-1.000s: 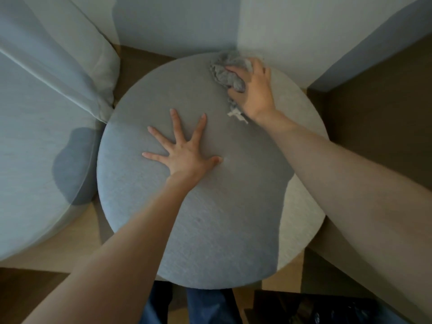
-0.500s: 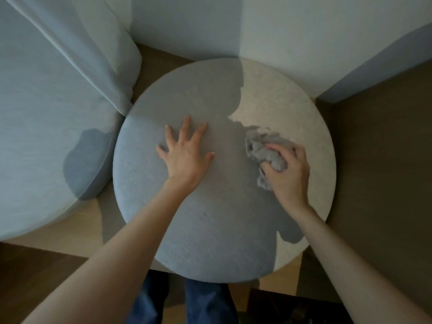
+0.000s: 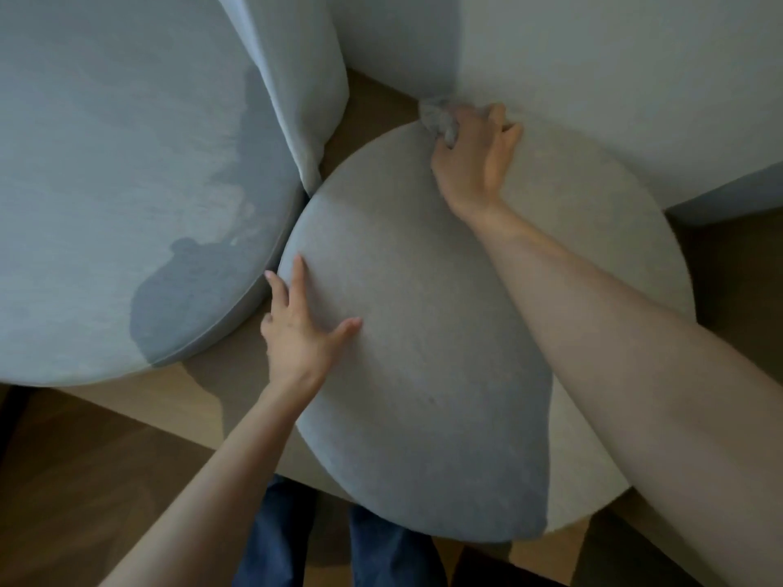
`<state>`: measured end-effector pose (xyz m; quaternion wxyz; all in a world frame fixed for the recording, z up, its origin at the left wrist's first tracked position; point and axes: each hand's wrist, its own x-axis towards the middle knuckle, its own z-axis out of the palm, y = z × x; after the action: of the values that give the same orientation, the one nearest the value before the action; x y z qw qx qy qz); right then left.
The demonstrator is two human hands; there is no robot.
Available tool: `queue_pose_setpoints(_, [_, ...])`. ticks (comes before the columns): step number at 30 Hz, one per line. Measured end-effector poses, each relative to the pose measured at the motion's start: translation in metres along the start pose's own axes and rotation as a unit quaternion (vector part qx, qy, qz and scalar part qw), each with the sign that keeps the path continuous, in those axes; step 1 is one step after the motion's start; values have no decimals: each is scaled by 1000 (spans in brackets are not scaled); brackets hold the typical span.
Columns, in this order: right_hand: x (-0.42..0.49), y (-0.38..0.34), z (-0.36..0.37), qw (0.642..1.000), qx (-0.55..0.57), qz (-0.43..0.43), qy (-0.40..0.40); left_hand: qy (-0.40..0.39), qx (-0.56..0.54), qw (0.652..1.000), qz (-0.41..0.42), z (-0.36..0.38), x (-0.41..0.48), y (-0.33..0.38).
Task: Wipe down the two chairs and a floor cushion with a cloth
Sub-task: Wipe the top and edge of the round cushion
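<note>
On my feed the right hand [image 3: 474, 158] is reaching out to the far rim of the round grey cushion [image 3: 423, 374]. Its fingers are curled round a bunched-up grey cloth [image 3: 438, 118], so that grip is full, holding the cloth. The cloth sits right at the cushion's far edge, tucked in by the corner of the pale wall [image 3: 593, 78]. It might be touching the wall, but the cloth is blurry there and I honestly can't tell. The left hand [image 3: 301, 332] is down flat on the cushion's left edge with a wide grip, fingers straight and spread and nothing in it (the outer fingers hang off the rim a bit). Just beside the cushion on the left there's a bigger pale blue-grey upholstered seat [image 3: 106, 184], with a light curtain [image 3: 292, 78] hanging down behind the spot where the two nearly meet. It's all on a wooden floor [image 3: 84, 480], and blue trouser legs [image 3: 271, 535] show at the bottom edge.
</note>
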<state>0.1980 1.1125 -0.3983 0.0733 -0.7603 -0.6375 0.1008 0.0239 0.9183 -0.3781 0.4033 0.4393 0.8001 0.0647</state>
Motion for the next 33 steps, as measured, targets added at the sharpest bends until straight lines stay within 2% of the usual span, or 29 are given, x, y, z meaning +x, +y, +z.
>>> queue_pose_setpoints(2, [-22,-34,9,994,19,-95,-48,6,-11,1000,-6,2,1,0])
queue_pose_setpoints(5, [-65,-68,18,960,14,-261,-104,5,-17,1000,0,4,1,-2])
queue_pose_setpoints(7, [-65,-60,16,950,-5,-292,-112,0,-16,1000,2,3,2,-1])
queue_pose_setpoints(11, [-23,-3,-3,969,-32,-236,-70,-11,-2,1000,2,3,4,2])
queue_pose_setpoints(15, [3,75,-20,991,-96,-91,-20,-8,2,1000,7,5,3,3])
queue_pose_setpoints(18, [-12,71,-17,999,-37,31,20,-7,1,1000,12,6,2,3])
queue_pose_setpoints(20, [-22,47,-7,997,-1,61,56,-6,-1,1000,13,6,2,3])
queue_pose_setpoints(22, [-36,21,0,999,19,12,46,-7,2,1000,10,6,2,4])
queue_pose_setpoints(25, [-77,-21,11,988,72,-133,-2,-9,12,1000,3,6,2,5])
queue_pose_setpoints(27, [-97,-38,11,979,72,-188,-29,-10,18,1000,5,6,3,5])
queue_pose_setpoints(30, [-86,-25,8,970,66,-227,-67,-12,23,1000,9,6,4,3])
queue_pose_setpoints(33, [-50,24,-7,978,111,-174,-36,-9,23,1000,13,6,5,1])
